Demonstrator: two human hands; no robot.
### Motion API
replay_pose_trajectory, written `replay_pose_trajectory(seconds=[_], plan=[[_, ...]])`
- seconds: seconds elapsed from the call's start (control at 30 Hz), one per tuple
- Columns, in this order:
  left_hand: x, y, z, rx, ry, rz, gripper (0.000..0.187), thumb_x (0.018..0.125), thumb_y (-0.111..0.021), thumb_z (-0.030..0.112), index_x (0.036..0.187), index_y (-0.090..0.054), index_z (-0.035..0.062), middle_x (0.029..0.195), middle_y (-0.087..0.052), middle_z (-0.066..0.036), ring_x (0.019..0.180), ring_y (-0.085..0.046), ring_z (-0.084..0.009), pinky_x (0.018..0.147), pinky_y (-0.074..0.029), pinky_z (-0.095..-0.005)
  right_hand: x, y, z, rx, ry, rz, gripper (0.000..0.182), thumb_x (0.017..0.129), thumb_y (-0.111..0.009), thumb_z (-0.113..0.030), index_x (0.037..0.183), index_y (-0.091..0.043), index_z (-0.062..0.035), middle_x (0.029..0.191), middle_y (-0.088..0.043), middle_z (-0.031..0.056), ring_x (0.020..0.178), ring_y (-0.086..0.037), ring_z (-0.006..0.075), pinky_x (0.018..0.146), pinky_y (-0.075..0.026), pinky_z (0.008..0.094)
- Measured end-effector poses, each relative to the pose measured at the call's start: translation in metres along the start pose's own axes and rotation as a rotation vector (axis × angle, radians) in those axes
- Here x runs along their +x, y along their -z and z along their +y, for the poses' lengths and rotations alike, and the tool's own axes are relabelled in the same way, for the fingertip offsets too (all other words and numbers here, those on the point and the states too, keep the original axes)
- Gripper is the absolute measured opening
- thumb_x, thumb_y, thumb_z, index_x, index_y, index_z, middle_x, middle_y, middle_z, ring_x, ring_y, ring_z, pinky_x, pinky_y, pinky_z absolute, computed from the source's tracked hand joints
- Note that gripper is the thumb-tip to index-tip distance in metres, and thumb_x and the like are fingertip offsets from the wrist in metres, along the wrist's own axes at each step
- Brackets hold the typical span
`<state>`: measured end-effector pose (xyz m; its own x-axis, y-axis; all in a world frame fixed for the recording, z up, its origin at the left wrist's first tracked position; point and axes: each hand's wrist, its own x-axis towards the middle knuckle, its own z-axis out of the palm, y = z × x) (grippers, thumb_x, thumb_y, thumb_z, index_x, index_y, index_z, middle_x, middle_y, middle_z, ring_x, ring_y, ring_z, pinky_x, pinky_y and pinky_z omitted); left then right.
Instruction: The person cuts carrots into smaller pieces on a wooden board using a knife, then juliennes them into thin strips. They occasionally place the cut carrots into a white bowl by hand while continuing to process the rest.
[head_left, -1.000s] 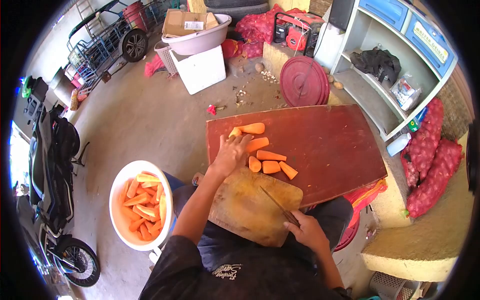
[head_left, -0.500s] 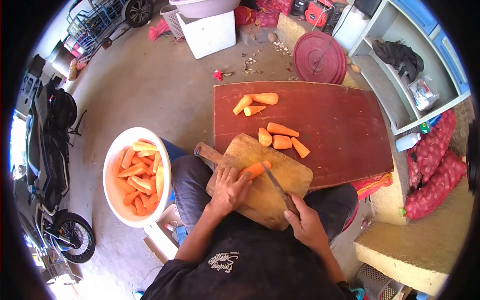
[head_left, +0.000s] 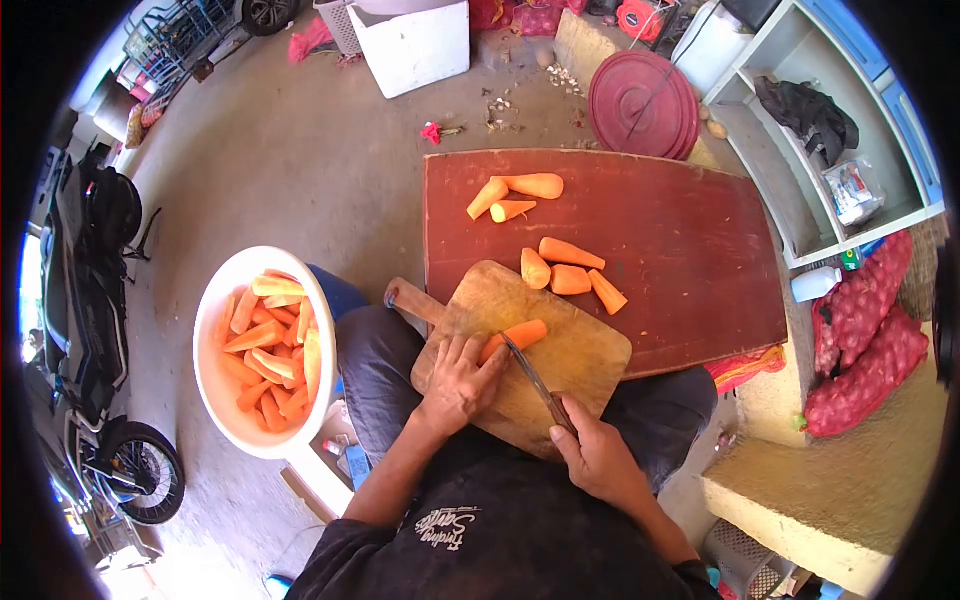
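Note:
A peeled carrot (head_left: 524,334) lies on a worn wooden cutting board (head_left: 580,345), which rests across my lap and against the red table. My left hand (head_left: 462,380) presses on the board with its fingers closed over the carrot's near end. In my right hand (head_left: 592,440) is a knife (head_left: 535,377), its fist wrapped round the handle. The blade slants up and left, its tip end over the carrot close to my left fingertips. Just beyond the board, several carrot pieces (head_left: 570,280) sit on the table.
The red table (head_left: 690,260) bears more carrots (head_left: 534,186) near its far edge. At my left stands a white bucket (head_left: 204,370) full of peeled carrots. A shelf unit (head_left: 770,190) and red net sacks (head_left: 865,375) are on the right; a motorcycle (head_left: 140,470) is far left.
The knife has shifted left along the carrot, from near its far end to close by my left fingers. My right hand moved slightly left with it; my left hand stays on the carrot.

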<state>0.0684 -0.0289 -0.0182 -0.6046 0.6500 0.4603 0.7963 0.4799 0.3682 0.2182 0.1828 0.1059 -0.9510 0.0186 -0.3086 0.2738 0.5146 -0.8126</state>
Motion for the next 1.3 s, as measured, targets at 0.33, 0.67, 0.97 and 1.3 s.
replay_pose_trajectory(seconds=[0.33,0.67,0.97,1.3], plan=[[0.007,0.007,0.003,-0.017,0.007,0.036,0.046,0.086,-0.083,0.013,0.130,-0.074,0.0066,0.126,-0.070,-0.013,0.109,-0.065,-0.0322,0.099,-0.045,-0.0512,0.048,-0.021,0.003,-0.187,0.004,0.003,0.041,0.111,-0.063,-0.022,0.143,-0.054,0.0010,0.111,-0.074,0.0324,0.104,-0.071,0.0546,0.088,-0.057,0.0585],[0.023,0.000,0.008,-0.120,0.065,-0.074,0.052,0.093,-0.079,0.010,0.143,-0.068,0.0055,0.124,-0.064,-0.017,0.113,-0.063,-0.0368,0.096,-0.050,-0.0515,0.033,0.010,0.018,0.011,0.101,0.166,0.049,0.108,-0.068,-0.022,0.148,-0.058,0.0035,0.118,-0.075,0.0307,0.108,-0.075,0.0491,0.091,-0.060,0.0518],[0.112,-0.061,0.021,0.137,-0.324,-0.161,0.055,0.090,-0.079,0.019,0.143,-0.069,0.0062,0.148,-0.057,-0.021,0.132,-0.056,-0.0377,0.108,-0.045,-0.0556,-0.012,0.030,0.059,0.117,-0.019,0.415,0.044,0.109,-0.067,-0.015,0.148,-0.061,0.0022,0.121,-0.076,0.0285,0.113,-0.077,0.0447,0.095,-0.059,0.0427],[0.170,-0.072,0.000,-0.139,-0.088,-0.029,0.041,0.094,-0.082,0.017,0.133,-0.075,0.0095,0.136,-0.064,-0.013,0.132,-0.055,-0.0372,0.109,-0.040,-0.0581,-0.019,0.040,0.078,0.172,-0.005,0.518,0.043,0.110,-0.067,-0.014,0.149,-0.061,0.0021,0.116,-0.076,0.0260,0.105,-0.078,0.0337,0.093,-0.058,0.0379]])
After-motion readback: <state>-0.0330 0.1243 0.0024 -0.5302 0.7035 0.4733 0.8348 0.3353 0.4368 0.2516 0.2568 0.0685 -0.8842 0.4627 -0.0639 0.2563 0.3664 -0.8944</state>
